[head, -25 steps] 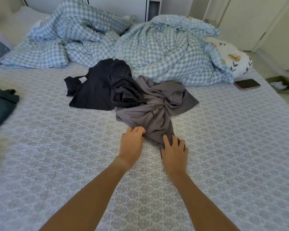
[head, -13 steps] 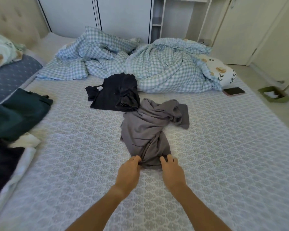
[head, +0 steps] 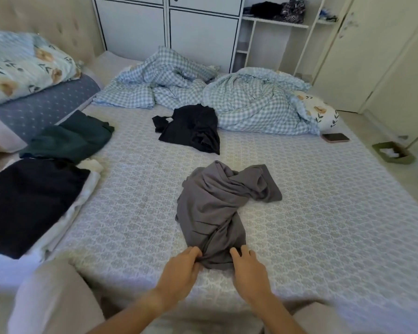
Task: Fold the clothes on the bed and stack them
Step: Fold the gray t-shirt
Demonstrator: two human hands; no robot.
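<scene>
Shirt: the grey shirt (head: 217,210) lies crumpled mid-bed (head: 323,225), nearer me than the black shirt (head: 191,127).
Grip: my left hand (head: 181,273) and right hand (head: 247,271) each pinch its near hem.
Risk: I judge the twisted far end could stay bunched.
Axis: long axis runs away from me, veering right.

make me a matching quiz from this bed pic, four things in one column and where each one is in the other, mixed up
Things:
1. grey garment
2. black garment
3. phone
4. dark green garment

Places:
A. right edge of the bed, near the floral pillow
B. left side of the bed, beside the grey-blue pillow
C. mid-bed, just before the checked duvet
D. nearest, its hem gripped by both hands

Pairs: 1-D, 2-C, 3-A, 4-B
</scene>
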